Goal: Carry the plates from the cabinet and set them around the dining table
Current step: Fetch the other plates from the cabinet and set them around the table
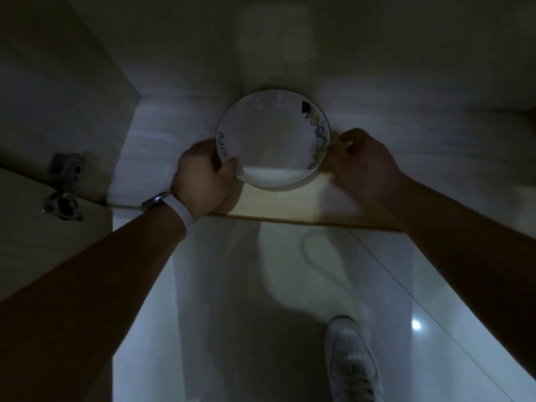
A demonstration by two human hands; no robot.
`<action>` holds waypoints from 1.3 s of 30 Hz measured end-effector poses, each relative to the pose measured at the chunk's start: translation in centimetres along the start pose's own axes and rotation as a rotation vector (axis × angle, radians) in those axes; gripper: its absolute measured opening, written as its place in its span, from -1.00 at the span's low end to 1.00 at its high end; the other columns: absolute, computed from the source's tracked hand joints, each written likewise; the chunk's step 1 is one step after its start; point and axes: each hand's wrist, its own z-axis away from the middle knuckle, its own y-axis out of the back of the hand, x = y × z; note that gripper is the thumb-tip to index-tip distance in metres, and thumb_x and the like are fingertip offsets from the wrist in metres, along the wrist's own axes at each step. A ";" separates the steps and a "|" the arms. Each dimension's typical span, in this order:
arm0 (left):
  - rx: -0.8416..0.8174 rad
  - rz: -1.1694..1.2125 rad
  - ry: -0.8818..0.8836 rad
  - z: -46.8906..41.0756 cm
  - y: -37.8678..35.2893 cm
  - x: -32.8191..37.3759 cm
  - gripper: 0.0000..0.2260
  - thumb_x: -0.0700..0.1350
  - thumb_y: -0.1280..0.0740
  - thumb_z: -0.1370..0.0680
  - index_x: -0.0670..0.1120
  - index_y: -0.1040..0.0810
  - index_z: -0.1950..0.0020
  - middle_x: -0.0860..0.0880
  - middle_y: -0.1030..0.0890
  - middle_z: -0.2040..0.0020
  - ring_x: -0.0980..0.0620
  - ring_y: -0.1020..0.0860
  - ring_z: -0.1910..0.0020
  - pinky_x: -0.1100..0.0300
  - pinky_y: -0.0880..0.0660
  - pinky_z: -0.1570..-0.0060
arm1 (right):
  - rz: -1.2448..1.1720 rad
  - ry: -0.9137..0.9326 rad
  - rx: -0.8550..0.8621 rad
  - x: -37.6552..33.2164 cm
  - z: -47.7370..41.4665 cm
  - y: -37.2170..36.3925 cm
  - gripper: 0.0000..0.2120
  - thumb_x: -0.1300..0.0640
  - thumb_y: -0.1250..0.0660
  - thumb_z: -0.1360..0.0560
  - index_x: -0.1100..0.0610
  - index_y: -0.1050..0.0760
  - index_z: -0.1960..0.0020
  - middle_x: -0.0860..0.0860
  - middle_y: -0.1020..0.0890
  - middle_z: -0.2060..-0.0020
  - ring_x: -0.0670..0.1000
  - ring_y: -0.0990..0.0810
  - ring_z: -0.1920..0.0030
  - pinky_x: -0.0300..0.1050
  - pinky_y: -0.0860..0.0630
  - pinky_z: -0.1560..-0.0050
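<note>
Left hand (pixel 203 177) is gripping the plate (pixel 272 137) rim at 8 o'clock. Right hand (pixel 365 163) is curling loosely just off the 3 o'clock edge, not grasping yet

Both arms extended forward; left grip (pixel 207 177) closed, thumb on top; right grip (pixel 364 162) curled.

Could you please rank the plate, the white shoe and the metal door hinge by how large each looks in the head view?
1. plate
2. white shoe, cut off by the frame edge, so this ranking against the plate is unsure
3. metal door hinge
</note>
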 end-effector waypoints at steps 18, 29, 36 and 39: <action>0.011 0.334 0.344 -1.1 -1.3 1.2 -0.74 -0.23 -0.31 -0.54 -0.22 -0.44 -0.21 -0.11 -0.59 -0.02 -0.03 -0.54 0.03 0.27 -0.49 0.13 | -0.470 -0.157 -0.112 -1.2 -1.3 -2.1 -0.81 0.23 -0.33 -0.52 0.09 -0.44 -0.12 0.13 -0.66 0.10 0.04 -0.67 0.27 -0.13 -0.64 0.31; -0.036 0.788 0.504 5.2 -0.4 1.7 -0.61 -0.39 -0.32 -0.49 -0.08 -0.29 -0.20 0.02 -0.53 -0.01 0.02 -0.57 0.05 0.17 -0.60 0.31 | -0.596 -0.116 -0.126 -0.9 3.6 -1.8 -0.75 0.36 -0.25 -0.53 0.13 -0.43 -0.16 0.04 -0.61 0.03 0.12 -0.65 0.05 0.02 -0.67 0.13; -0.032 0.821 0.495 10.8 1.4 2.2 -0.60 -0.40 -0.27 -0.50 -0.01 -0.30 -0.21 0.04 -0.54 -0.04 0.03 -0.56 0.03 0.23 -0.56 0.36 | -0.550 -0.116 -0.194 -0.9 8.4 -1.4 -0.71 0.35 -0.26 -0.52 0.06 -0.45 -0.15 0.07 -0.65 -0.01 0.04 -0.68 0.10 -0.22 -0.59 0.33; -0.039 0.901 0.528 12.7 3.3 3.3 -0.57 -0.44 -0.25 -0.50 -0.01 -0.31 -0.21 -0.02 -0.56 -0.07 0.02 -0.56 0.05 0.25 -0.57 0.39 | -0.534 -0.115 -0.203 -1.7 10.3 -0.8 -0.72 0.32 -0.29 -0.52 -0.04 -0.48 -0.07 0.05 -0.67 0.01 0.05 -0.69 0.10 -0.19 -0.59 0.29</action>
